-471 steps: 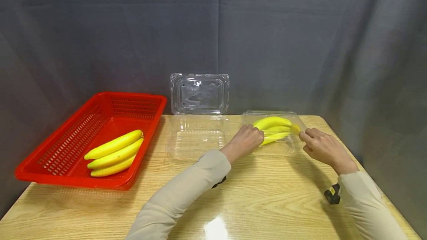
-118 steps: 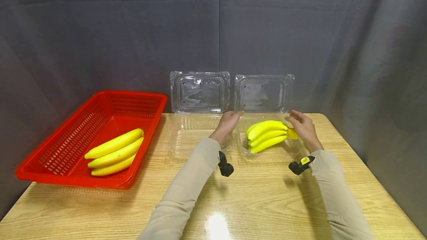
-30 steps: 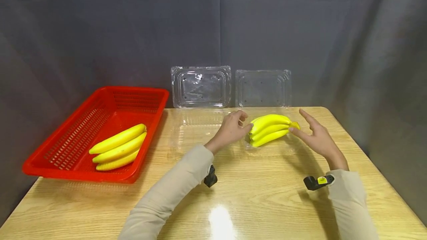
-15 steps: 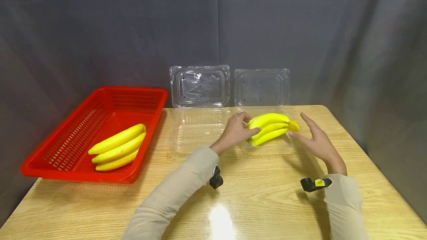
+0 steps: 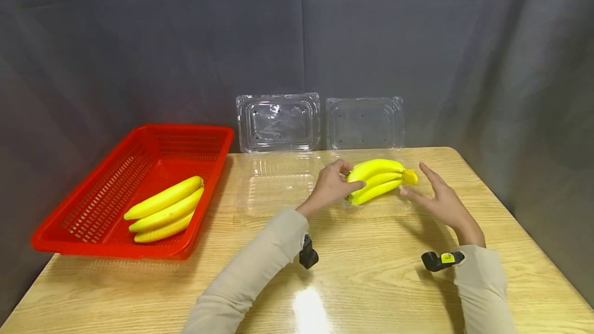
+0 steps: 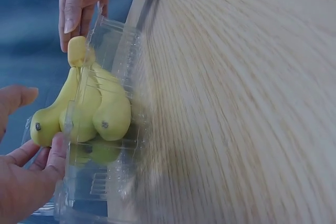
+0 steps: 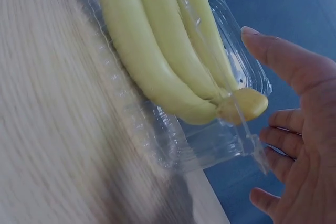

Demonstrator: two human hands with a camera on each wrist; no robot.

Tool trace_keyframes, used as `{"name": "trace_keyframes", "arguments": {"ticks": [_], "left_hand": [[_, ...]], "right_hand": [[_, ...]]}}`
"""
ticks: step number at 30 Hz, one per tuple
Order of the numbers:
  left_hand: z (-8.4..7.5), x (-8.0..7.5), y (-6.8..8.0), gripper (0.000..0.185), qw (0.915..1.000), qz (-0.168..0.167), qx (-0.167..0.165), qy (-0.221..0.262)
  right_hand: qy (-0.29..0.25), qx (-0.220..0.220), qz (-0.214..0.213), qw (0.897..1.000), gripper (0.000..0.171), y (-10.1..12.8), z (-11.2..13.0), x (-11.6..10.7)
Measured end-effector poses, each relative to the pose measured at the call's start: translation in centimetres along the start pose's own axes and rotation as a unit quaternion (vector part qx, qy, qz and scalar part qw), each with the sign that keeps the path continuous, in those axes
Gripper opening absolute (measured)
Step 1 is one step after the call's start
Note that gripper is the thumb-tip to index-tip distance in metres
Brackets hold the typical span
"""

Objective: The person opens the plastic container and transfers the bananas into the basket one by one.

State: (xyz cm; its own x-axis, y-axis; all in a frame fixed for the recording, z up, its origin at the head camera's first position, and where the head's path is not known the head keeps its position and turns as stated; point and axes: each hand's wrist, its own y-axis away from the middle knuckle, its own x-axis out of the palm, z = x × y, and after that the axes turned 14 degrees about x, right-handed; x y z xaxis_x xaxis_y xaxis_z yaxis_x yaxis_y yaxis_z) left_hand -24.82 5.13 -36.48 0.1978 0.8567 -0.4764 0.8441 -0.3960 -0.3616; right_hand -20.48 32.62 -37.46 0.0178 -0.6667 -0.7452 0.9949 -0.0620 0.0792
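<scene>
A bunch of yellow bananas (image 5: 378, 182) lies in the base of the right clear plastic clamshell box (image 7: 181, 153), stem to the right. In the head view my left hand (image 5: 329, 185) is at the tips of the bunch, thumb in front of it. The left wrist view shows fingertips (image 6: 58, 148) against one banana tip and another digit standing apart from the fruit. My right hand (image 5: 443, 202) is spread beside the stem (image 7: 247, 104), thumb and fingers apart, with a gap to the stem in the right wrist view. The box's lid (image 5: 365, 123) stands upright behind.
A second clamshell box (image 5: 278, 122) stands with its lid raised, left of the first. Farther left, a red plastic basket (image 5: 111, 252) holds another bunch of bananas (image 5: 164, 210). A grey curtain (image 5: 297, 30) hangs behind the wooden table (image 5: 371, 282).
Earlier both hands held the bunch at its ends; later they were near the right box's hinge, its lid upright. Over the last second my left hand has shifted right, onto the banana tips.
</scene>
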Motion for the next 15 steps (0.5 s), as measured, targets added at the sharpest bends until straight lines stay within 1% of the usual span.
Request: {"name": "trace_keyframes", "arguments": {"ticks": [6,12,15], "left_hand": [[-0.25,0.2,-0.03,0.047,1.0,-0.001,-0.001,-0.006],[-0.26,0.29,-0.16,0.047,0.9998,-0.002,-0.002,-0.019],[-0.2,0.33,-0.26,0.046,0.9997,-0.001,-0.003,-0.025]], "right_hand": [[-0.003,-0.001,0.004,1.0,0.096,-0.1,-0.68,0.13],[-0.013,0.002,0.03,0.999,0.099,-0.38,-0.85,0.6],[-0.007,0.003,0.038,0.999,0.099,-0.41,-0.87,0.82]]}}
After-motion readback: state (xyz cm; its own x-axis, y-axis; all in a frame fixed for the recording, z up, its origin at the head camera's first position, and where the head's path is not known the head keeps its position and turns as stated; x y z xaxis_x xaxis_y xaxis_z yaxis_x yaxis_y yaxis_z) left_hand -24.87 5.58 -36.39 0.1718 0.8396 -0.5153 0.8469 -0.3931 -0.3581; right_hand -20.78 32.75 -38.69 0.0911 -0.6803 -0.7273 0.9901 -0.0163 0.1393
